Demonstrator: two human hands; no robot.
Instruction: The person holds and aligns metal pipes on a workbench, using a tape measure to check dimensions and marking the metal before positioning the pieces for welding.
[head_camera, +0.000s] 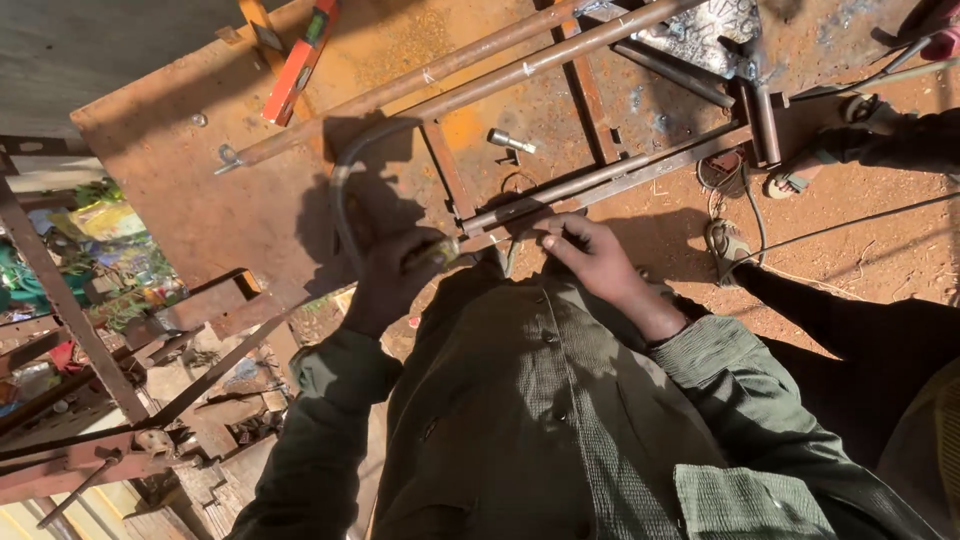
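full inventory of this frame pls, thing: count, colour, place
table: 1, rusty steel, centre-left
frame: 1, rusty steel, on table, far right
pipes: 2, brown, diagonal across table
hose: 1, grey, curving up from left hand
bolt: 1, silver, on table
level: 1, orange, table top edge
scrap frames: several, rusty, lower left
cables: few, dark, on dirt at right
sandalled feet: 2, another person's, right
left hand: gripping a tool, hose attached
right hand: fingers on frame bar
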